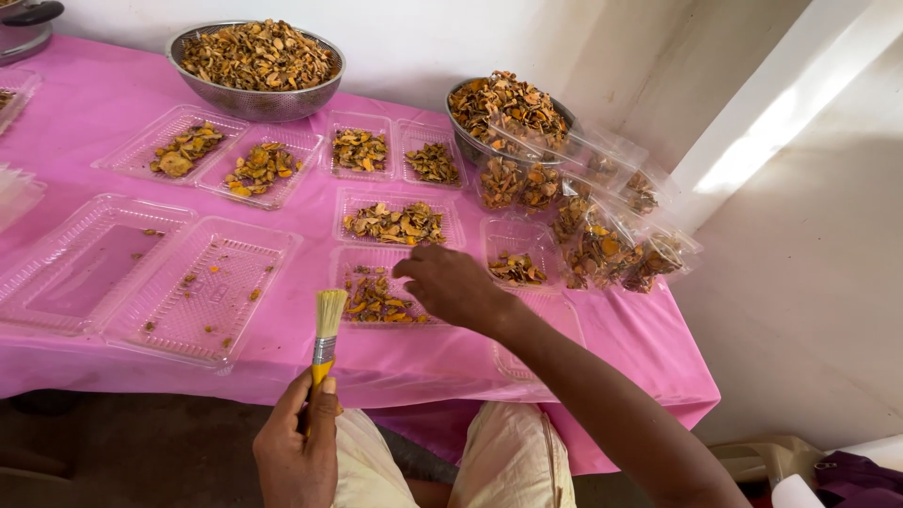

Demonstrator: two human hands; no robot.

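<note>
Left hand (299,452) grip closed on paintbrush (325,341), bristles up, off tabletop (85,113) front edge. Right hand (453,285) fingers curled over clear tray (381,297) of dried orange-brown slices near front edge; whether it pinches anything, cannot tell.

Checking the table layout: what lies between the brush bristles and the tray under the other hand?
In the head view only bare pink tablecloth separates the brush from the tray of dried pieces beneath the right hand.
</note>
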